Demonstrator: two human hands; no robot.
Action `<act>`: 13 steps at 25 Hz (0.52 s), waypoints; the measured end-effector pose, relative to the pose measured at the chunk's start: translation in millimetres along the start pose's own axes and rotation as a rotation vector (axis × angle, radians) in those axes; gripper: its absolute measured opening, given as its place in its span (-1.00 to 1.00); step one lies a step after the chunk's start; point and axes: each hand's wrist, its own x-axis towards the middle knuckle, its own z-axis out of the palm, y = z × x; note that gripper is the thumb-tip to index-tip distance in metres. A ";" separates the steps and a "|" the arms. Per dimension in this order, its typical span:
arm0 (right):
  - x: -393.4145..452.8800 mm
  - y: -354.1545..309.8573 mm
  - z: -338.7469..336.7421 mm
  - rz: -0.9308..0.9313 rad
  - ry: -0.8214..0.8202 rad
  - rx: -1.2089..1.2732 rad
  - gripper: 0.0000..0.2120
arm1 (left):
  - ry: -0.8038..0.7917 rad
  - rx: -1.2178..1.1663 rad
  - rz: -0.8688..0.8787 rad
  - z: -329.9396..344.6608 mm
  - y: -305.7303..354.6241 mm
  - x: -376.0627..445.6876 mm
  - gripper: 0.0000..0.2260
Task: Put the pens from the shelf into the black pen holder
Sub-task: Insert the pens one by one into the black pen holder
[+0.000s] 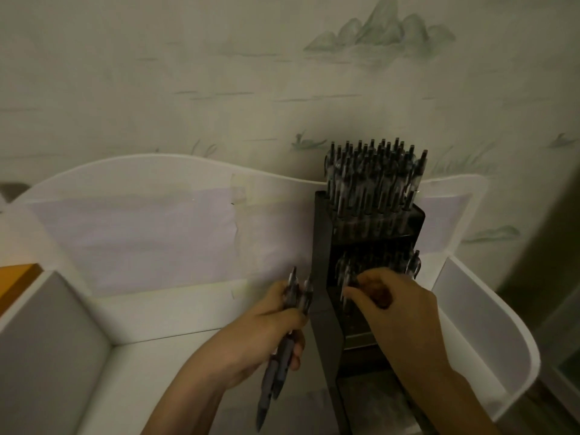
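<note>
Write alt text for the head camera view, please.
A person's left hand grips a few dark grey pens while the right hand pinches a pen in the tall black tiered pen holder, already crowded with pens, on a white shelf.

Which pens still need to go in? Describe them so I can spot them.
Find the black pen holder standing in the white shelf. Just left of it, the left hand grips a small bundle of pens, the only ones outside the holder.

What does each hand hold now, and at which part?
The left hand grips a few pens around mid-barrel. The right hand pinches a pen in the black pen holder near its top.
</note>
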 end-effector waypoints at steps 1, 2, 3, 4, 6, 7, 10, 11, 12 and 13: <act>-2.1 -2.5 -1.3 -0.035 0.042 -0.022 -0.77 | -0.025 0.009 0.021 0.7 -0.8 -1.6 -0.71; -4.9 -5.3 -2.2 -0.082 0.090 -0.019 -0.79 | -0.047 0.009 0.038 1.6 -1.5 -3.4 -0.71; -8.9 -10.0 -2.6 -0.122 0.114 0.009 -0.84 | -0.065 0.001 0.048 3.2 -2.0 -5.2 -0.70; -13.4 -15.6 -2.3 -0.136 0.091 0.069 -0.85 | -0.079 -0.011 0.052 4.5 -2.2 -6.4 -0.70; -20.2 -28.6 -0.3 -0.041 -0.058 0.212 -0.77 | -0.099 -0.018 0.062 6.6 -3.0 -7.7 -0.72; -21.5 -32.0 1.9 0.042 -0.128 0.260 -0.75 | -0.100 0.003 0.069 7.0 -3.8 -8.2 -0.72; -19.3 -30.3 7.0 0.207 -0.179 0.314 -0.83 | -0.104 0.090 0.096 7.9 -4.0 -11.5 -0.69; -18.3 -29.9 7.2 0.251 -0.201 0.337 -0.86 | -0.113 0.100 0.102 8.9 -3.7 -12.5 -0.68; -17.7 -29.7 6.6 0.296 -0.237 0.376 -0.88 | -0.120 0.111 0.107 10.1 -3.4 -13.1 -0.68; -17.5 -30.6 4.5 0.334 -0.270 0.426 -0.90 | -0.122 0.115 0.112 11.9 -2.8 -13.4 -0.68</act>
